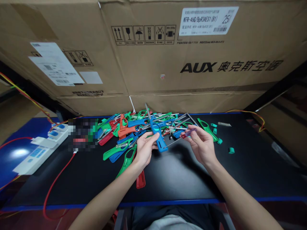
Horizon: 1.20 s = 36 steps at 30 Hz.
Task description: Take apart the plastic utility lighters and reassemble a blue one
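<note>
My left hand [146, 147] is closed around a blue lighter [162, 143] with a long metal nozzle that points up and away. In my right hand [202, 143] is a screwdriver [188, 133] with a purple-red handle. Its thin shaft reaches left, and the tip is at the lower end of the blue lighter's body. Behind both hands lies a pile of green, blue, red and orange lighter parts [129, 129] with metal tubes. A red piece [141, 180] lies below my left hand.
A large cardboard box [144, 70] stands behind the black table [172, 185]. At the left are a white power strip [40, 153] and a red cable [56, 179]. Small green pieces [231, 150] and a clear piece [224, 124] lie at the right.
</note>
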### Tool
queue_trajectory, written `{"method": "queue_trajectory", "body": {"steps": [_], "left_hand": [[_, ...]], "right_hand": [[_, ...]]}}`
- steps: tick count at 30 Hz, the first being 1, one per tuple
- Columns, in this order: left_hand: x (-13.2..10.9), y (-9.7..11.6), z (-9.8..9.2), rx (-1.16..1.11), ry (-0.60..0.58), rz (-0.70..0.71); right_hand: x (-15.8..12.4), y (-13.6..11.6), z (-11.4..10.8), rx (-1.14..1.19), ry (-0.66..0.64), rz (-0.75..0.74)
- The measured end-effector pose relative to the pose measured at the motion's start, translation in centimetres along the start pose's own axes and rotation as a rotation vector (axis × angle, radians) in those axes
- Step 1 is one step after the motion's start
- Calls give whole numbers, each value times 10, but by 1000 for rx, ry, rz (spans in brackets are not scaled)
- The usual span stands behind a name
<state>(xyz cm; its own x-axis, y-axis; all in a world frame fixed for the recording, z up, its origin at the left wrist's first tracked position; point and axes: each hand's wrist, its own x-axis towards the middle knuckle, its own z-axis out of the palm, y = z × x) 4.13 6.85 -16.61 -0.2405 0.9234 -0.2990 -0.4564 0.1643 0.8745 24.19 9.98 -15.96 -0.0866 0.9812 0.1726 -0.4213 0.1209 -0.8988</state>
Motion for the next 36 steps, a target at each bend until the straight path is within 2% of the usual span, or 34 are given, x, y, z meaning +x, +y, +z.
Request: {"method": "queue_trajectory", "body": {"steps": [10, 17, 23, 36], "left_hand": [[0, 0, -1, 19, -10, 25], [-1, 1, 1, 13, 12, 49], [0, -2, 0, 30, 20, 93], [0, -2, 0, 46, 37, 115]], "right_hand": [[-2, -3, 2, -30, -23, -21], [-5, -5, 0, -75, 9, -109], [-12, -7, 1, -112, -85, -191], [-17, -14, 6, -263, -149, -382]]}}
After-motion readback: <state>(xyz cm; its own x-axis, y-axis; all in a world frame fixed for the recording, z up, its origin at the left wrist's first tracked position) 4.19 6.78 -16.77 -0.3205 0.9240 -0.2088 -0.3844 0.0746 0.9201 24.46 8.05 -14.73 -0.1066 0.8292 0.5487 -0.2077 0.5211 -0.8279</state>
